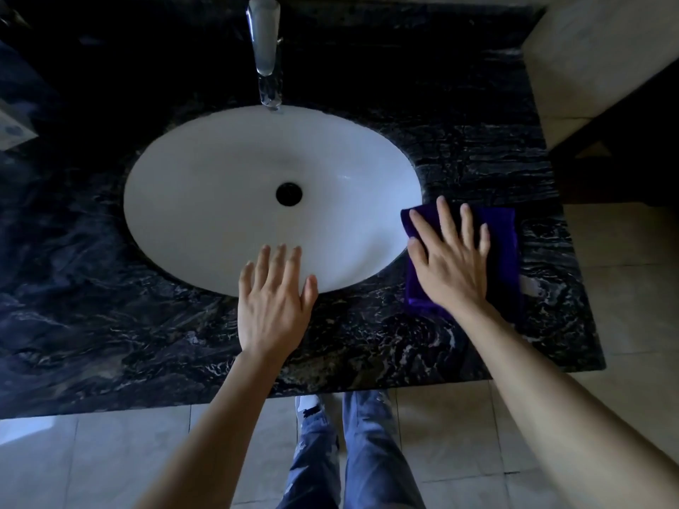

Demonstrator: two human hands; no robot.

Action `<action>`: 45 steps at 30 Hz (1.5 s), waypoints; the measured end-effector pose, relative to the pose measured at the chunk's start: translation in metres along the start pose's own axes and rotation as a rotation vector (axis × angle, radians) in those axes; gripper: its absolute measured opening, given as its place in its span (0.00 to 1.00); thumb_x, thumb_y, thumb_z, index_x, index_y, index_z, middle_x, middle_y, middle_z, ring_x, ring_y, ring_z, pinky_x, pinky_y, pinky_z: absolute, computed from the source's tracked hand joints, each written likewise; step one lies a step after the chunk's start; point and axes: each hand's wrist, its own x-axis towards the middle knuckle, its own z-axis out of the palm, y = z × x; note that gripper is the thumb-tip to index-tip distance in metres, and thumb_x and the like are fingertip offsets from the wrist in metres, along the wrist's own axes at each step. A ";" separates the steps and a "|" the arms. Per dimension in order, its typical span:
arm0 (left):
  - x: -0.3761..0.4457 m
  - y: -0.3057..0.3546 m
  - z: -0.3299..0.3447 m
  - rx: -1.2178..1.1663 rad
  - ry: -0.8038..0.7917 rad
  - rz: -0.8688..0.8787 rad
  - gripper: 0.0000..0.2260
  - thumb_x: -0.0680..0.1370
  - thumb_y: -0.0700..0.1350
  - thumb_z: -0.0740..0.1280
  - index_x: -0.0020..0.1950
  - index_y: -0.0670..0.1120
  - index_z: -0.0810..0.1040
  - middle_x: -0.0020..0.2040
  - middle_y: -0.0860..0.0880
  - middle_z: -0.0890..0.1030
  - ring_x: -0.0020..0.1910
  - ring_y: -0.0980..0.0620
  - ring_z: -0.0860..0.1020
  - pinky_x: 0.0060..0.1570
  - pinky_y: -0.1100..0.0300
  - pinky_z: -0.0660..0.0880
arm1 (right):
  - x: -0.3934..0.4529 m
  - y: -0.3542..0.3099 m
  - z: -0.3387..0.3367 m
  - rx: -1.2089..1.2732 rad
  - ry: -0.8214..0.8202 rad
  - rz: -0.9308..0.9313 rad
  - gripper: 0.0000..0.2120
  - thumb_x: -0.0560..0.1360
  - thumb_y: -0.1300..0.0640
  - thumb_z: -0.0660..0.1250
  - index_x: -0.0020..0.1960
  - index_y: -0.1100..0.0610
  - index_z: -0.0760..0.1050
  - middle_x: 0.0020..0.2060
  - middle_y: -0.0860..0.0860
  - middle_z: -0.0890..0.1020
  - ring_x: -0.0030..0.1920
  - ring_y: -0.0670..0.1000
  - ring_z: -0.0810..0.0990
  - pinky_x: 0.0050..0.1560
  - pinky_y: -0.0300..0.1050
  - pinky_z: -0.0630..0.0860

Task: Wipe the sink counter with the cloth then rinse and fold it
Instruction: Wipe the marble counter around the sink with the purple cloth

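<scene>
Our right hand (450, 257), fingers straight and spread, presses flat on a folded purple cloth (503, 251) at mid-right of the frame; nothing is gripped, just palm on fabric. The cloth lies on the dark marbled counter (110, 325), its left edge just beside the basin rim. Our left hand (273, 303) sits at center, fingers straight and close together, holding nothing; fingertips reach over the near rim of the white oval sink (220, 185), but we can't tell whether the hand touches the counter or hovers. A black drain (289, 193) sits near the sink's middle. A chrome faucet (265, 49) stands at top center, spout over the basin's far edge. Bottom center, below the counter edge: blue jeans (367, 453) and a white shoe (308, 402) on pale floor tiles (92, 461). A light box (13, 126) is partly visible at upper left.
</scene>
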 end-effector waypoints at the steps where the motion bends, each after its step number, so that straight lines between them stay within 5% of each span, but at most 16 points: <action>1: 0.001 0.001 0.000 0.005 -0.004 0.008 0.26 0.83 0.59 0.47 0.78 0.48 0.63 0.77 0.45 0.68 0.79 0.44 0.61 0.74 0.43 0.60 | 0.007 0.000 -0.001 0.002 0.000 0.023 0.25 0.81 0.40 0.49 0.77 0.38 0.60 0.82 0.50 0.55 0.81 0.62 0.52 0.76 0.70 0.52; 13: 0.002 0.005 -0.003 -0.090 -0.027 0.023 0.26 0.84 0.57 0.46 0.77 0.45 0.64 0.75 0.44 0.71 0.78 0.45 0.63 0.73 0.45 0.63 | -0.133 -0.128 0.019 0.100 0.022 -0.163 0.26 0.82 0.41 0.55 0.79 0.41 0.60 0.82 0.53 0.57 0.81 0.65 0.53 0.75 0.72 0.52; 18: 0.002 0.003 -0.006 -0.237 0.018 -0.024 0.26 0.83 0.56 0.46 0.76 0.46 0.66 0.74 0.46 0.72 0.77 0.46 0.64 0.72 0.45 0.65 | -0.091 -0.082 0.016 0.086 0.025 -0.281 0.25 0.80 0.38 0.56 0.77 0.36 0.62 0.81 0.51 0.58 0.81 0.61 0.55 0.76 0.69 0.53; 24: 0.001 -0.002 -0.007 -0.262 0.023 -0.072 0.26 0.84 0.56 0.46 0.76 0.45 0.66 0.74 0.46 0.72 0.77 0.47 0.64 0.72 0.46 0.65 | -0.016 0.023 0.003 0.006 0.029 0.000 0.27 0.80 0.36 0.51 0.79 0.35 0.54 0.83 0.53 0.52 0.81 0.62 0.51 0.77 0.70 0.52; 28: 0.001 -0.001 -0.007 -0.227 0.005 -0.066 0.26 0.83 0.56 0.46 0.75 0.45 0.67 0.74 0.46 0.72 0.76 0.46 0.65 0.72 0.47 0.66 | -0.011 0.037 0.001 -0.009 0.009 0.116 0.28 0.80 0.38 0.50 0.80 0.37 0.51 0.82 0.56 0.52 0.81 0.65 0.50 0.75 0.74 0.51; 38: -0.005 -0.032 -0.016 -0.330 0.066 0.078 0.23 0.83 0.51 0.54 0.74 0.41 0.69 0.75 0.43 0.71 0.77 0.44 0.64 0.72 0.45 0.66 | -0.088 -0.040 0.011 -0.053 -0.020 0.065 0.28 0.82 0.41 0.50 0.81 0.43 0.55 0.82 0.56 0.55 0.80 0.65 0.53 0.75 0.72 0.52; 45: -0.016 -0.160 -0.036 -0.236 0.220 -0.116 0.22 0.83 0.50 0.55 0.74 0.42 0.69 0.77 0.42 0.68 0.78 0.42 0.62 0.73 0.43 0.61 | -0.141 -0.156 0.018 -0.011 -0.031 -0.060 0.29 0.81 0.41 0.55 0.81 0.47 0.58 0.81 0.57 0.58 0.80 0.66 0.55 0.74 0.73 0.54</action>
